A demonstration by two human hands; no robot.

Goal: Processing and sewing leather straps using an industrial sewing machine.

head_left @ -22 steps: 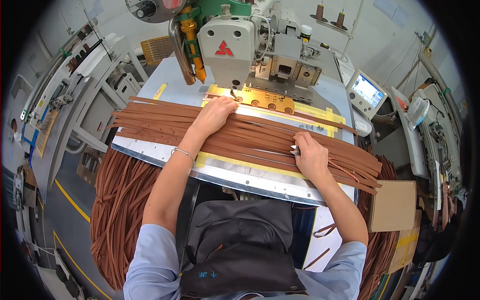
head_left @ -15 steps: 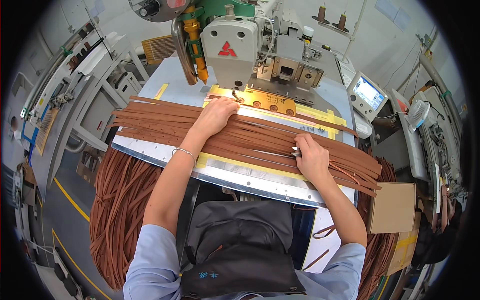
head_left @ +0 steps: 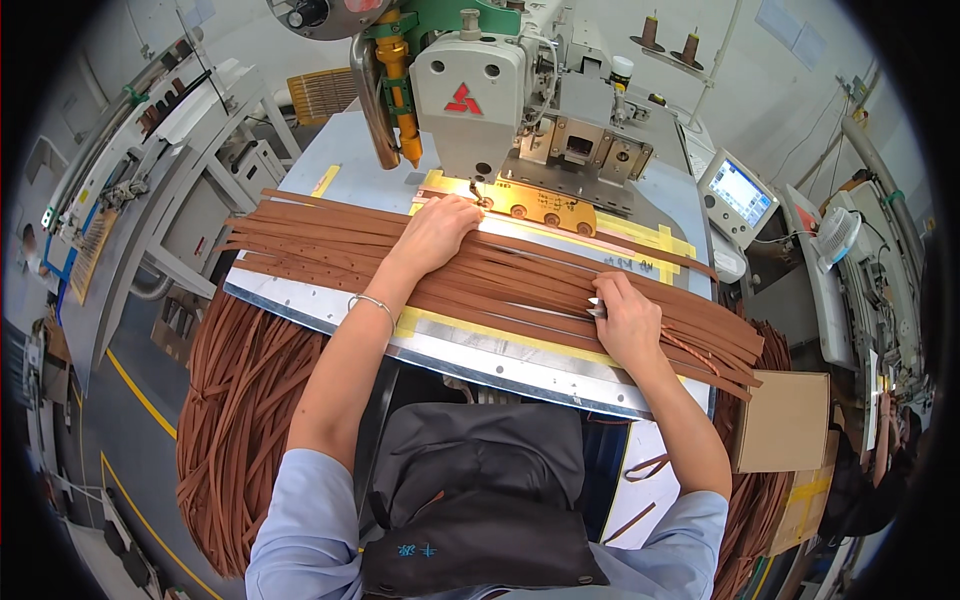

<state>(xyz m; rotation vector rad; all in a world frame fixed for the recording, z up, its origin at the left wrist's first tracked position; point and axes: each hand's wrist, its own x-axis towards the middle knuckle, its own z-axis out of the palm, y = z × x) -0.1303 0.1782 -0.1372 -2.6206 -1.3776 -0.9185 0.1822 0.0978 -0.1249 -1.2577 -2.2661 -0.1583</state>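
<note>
The brown straps (head_left: 330, 236) lie side by side beneath both hands, running out past each. The left hand (head_left: 438, 235) is bunched narrow at their far edge, fingertips touching or just beside the gold plate (head_left: 550, 212) near the needle (head_left: 477, 190); whether it pinches a strap cannot be told. The right hand (head_left: 628, 318), nearer the body, rests on the straps, curled around a small pointed tool (head_left: 598, 308), with a braided cord (head_left: 690, 348) just beside its wrist. The step in hand seems to be guiding a strap at the plate under the machine (head_left: 468, 90). The next move likely calls for keeping the strap straight and the left fingertips clear of the needle.
</note>
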